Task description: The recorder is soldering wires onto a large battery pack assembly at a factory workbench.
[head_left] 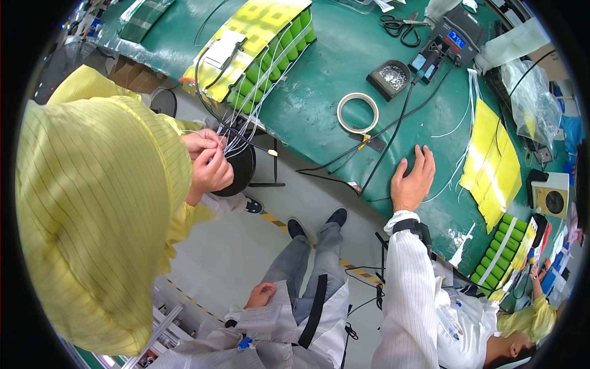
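One bare right hand (pixel 413 179) lay spread wide on the glossy green tabletop (pixel 307 117); one left hand (pixel 261 295) rested half-curled on the white-coated lap (pixel 284 304), its grip impossible to tell. One cream ring-shaped tape roll (pixel 375 113) lay near the right hand. Two packs of green cylindrical cells (pixel 501 255) sat farther left and right; a co-worker's two hands (pixel 212 171) held thin white wires (pixel 236 144).

Workbench (pixel 319 92): green. Tape roll (pixel 356 131): cream. Left of the tape roll, battery pack (pixel 270 67): bright green cells (pixel 279 56), yellow covering (pixel 258 21) with darker squares, white wires (pixel 232 146). Right of it, flat sheet (pixel 491 163): plain yellow. Above right of it, soldering station (pixel 472 29): dark grey, blue display (pixel 456 39). Below it, right sleeve (pixel 409 289): white, fine stripes. Far left of it, co-worker's garment (pixel 104 215): yellow, dark pinstripes. Below left of it, floor tape (pixel 273 219): yellow-black bands
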Available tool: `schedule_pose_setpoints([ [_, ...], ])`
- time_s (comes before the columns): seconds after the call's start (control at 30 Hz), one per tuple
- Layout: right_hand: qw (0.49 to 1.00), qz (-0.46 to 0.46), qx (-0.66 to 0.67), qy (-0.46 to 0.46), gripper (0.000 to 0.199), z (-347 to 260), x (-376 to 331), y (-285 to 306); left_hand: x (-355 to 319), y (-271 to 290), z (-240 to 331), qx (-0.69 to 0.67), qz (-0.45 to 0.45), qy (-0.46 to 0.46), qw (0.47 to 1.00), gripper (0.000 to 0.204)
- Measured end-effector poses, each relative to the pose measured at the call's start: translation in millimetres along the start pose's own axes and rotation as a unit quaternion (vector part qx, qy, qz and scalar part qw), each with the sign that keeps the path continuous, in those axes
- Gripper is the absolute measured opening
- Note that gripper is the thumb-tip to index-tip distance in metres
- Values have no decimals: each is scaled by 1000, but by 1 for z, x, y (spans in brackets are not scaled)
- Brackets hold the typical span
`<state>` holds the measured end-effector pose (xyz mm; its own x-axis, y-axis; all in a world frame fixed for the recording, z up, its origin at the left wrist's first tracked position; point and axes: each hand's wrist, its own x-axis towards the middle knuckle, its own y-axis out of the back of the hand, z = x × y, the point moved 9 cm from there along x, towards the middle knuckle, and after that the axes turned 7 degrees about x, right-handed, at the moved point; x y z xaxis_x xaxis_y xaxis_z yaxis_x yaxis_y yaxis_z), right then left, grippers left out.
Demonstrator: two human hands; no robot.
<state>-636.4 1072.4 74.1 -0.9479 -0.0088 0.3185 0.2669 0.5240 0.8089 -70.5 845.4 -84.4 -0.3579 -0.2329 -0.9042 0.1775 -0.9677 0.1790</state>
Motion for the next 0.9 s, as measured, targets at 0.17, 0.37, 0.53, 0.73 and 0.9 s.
schedule_pose_setpoints([
  [0.17,1000,7,-4,3,41,5,2,5,5,-9,10,-8,-15,-30,999,14],
  [0.37,1000,8,0,0,41,-1,3,1,12,-2,-15,32,-8,-31,999,14],
  [0.53,1000,9,-8,0,41,4,0,3,11,-5,29,53,-23,-27,998,15],
  [0.73,1000,6,-5,-8,40,5,2,4,20,-5,52,70,-20,-51,996,14],
  [0.9,1000,6,-4,-8,40,1,3,5,26,-1,51,71,-29,-57,995,14],
])
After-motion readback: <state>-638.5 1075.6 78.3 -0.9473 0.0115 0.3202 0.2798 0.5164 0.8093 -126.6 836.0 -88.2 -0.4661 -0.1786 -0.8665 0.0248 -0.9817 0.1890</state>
